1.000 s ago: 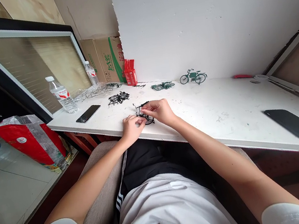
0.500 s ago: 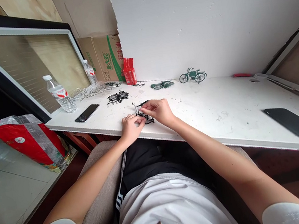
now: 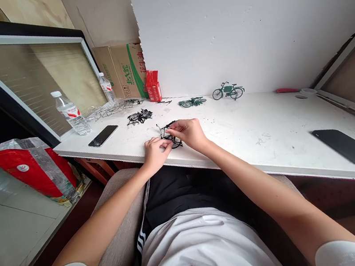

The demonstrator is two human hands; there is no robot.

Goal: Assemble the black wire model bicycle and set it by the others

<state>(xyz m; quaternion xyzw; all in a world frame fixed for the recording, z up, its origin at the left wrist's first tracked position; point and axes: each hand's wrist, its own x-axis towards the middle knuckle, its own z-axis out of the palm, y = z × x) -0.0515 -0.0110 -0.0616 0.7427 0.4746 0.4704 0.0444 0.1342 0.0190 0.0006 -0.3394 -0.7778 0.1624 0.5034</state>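
Observation:
Near the table's front edge, a small black model bicycle point(image 3: 176, 142) is between my two hands, partly covered by them. My left hand point(image 3: 157, 150) rests low on the tabletop, its thumb and fingers closed on the lower part of the bicycle. From the right, my right hand point(image 3: 188, 132) pinches the upper part of the frame with thumb and forefinger. Handlebar and wheel spokes show around my fingers. Farther back lie a cluster of black bicycle parts point(image 3: 140, 116) and a green model bicycle point(image 3: 192, 102) on its side. Another green model bicycle point(image 3: 228, 91) stands upright by the wall.
On the white table point(image 3: 231, 133) a phone point(image 3: 103, 136) lies left and a dark phone-like slab point(image 3: 351, 148) right. Water bottles point(image 3: 72, 113), wire-like black part frames point(image 3: 116, 108), a red box point(image 3: 153, 86) and a cardboard carton point(image 3: 124, 72) stand or lie at the back left.
Both hands keep their hold on the black model bicycle, with hardly any movement. The whole view has shifted very slightly.

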